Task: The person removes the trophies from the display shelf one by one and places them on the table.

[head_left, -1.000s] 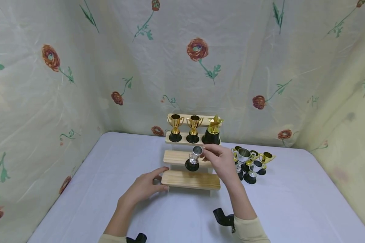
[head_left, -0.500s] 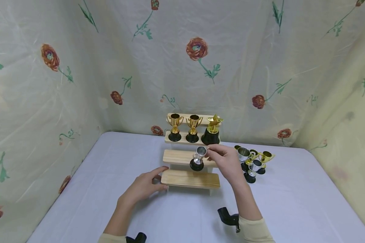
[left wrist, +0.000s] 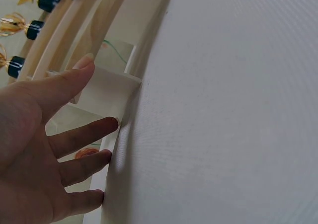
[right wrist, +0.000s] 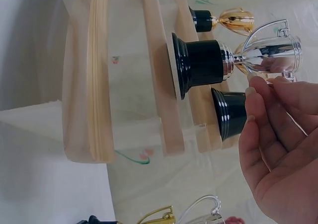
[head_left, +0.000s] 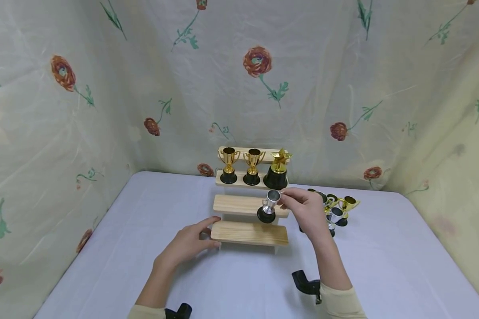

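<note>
My right hand [head_left: 308, 212] pinches a small silver trophy cup [head_left: 270, 203] by one handle. The cup is upright, its black base [right wrist: 198, 62] at the right part of the middle wooden step [head_left: 239, 204]. At the left end of the lowest step [head_left: 247, 232] rests my left hand [head_left: 191, 241]. Seen from the left wrist, its thumb [left wrist: 74, 85] lies at the end of the wood and the other fingers stretch out straight by the white side support [left wrist: 107, 92]. Two gold cups [head_left: 229, 159] and a gold star trophy [head_left: 279, 166] stand on the upper step [head_left: 244, 186].
Right of the stand, several gold and silver trophies [head_left: 348, 204] cluster on the white tabletop [head_left: 383, 257], partly behind my right hand. A flower-patterned curtain [head_left: 303, 88] hangs close behind the stand and along both sides.
My right hand has shifted the silver trophy cup rightward along the middle step, stage by stage. My left hand has stayed at the stand's left end.
</note>
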A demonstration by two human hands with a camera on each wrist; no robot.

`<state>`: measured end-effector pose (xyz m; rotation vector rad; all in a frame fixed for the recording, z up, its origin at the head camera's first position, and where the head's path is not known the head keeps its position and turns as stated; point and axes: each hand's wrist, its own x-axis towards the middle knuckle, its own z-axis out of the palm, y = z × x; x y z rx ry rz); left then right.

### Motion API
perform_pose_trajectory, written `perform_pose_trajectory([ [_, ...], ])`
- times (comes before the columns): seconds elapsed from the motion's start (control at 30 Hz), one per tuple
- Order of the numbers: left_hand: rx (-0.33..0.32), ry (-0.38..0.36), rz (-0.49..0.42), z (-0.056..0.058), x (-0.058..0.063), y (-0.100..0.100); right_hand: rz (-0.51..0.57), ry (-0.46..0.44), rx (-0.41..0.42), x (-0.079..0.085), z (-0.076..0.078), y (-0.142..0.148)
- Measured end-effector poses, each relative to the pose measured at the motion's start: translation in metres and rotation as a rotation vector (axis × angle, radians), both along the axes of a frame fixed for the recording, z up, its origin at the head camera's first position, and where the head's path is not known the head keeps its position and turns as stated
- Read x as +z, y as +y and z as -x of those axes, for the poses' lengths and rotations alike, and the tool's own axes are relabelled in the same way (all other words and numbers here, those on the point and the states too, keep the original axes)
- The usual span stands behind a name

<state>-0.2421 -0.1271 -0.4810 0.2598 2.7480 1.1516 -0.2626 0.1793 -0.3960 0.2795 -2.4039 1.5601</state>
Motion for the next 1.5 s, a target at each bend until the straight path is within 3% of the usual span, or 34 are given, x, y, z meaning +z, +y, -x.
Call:
perform_pose_trajectory([
  [0.6, 0.007, 0.002, 0.008, 0.002, -0.003, 0.001, -0.030, 0.008, -0.039, 0.002, 0.000, 0.014],
  [1.5, 0.009, -0.002, -0.004, 0.001, -0.002, 0.000, 0.030, 0.008, -0.107, 0.006, -0.005, 0.040],
])
